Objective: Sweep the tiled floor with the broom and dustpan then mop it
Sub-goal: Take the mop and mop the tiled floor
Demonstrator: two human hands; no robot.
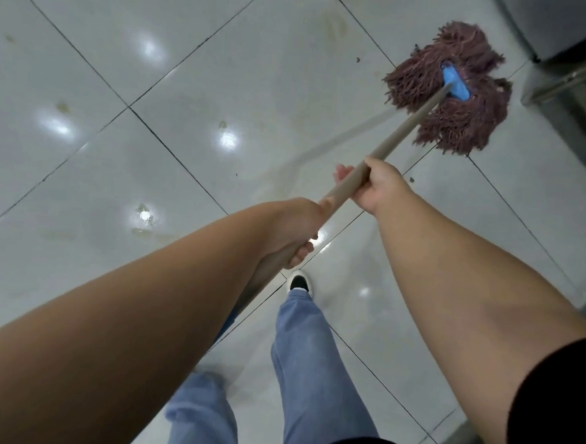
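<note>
A mop with a maroon string head (463, 105) and a blue clamp (456, 79) lies spread on the glossy white tiled floor (155, 93) at the upper right. Its beige handle (407, 124) runs down-left toward me. My right hand (376, 189) grips the handle further down the shaft, nearer the head. My left hand (294, 228) grips it closer to my body. Yellowish stains (140, 219) and small dark specks mark the tiles. No broom or dustpan shows.
A grey metal cabinet base with a metal rail (575, 74) stands right beside the mop head at the upper right. My legs in blue jeans and one black-and-white shoe (300, 282) are below the hands. Tiled floor stretches to the left.
</note>
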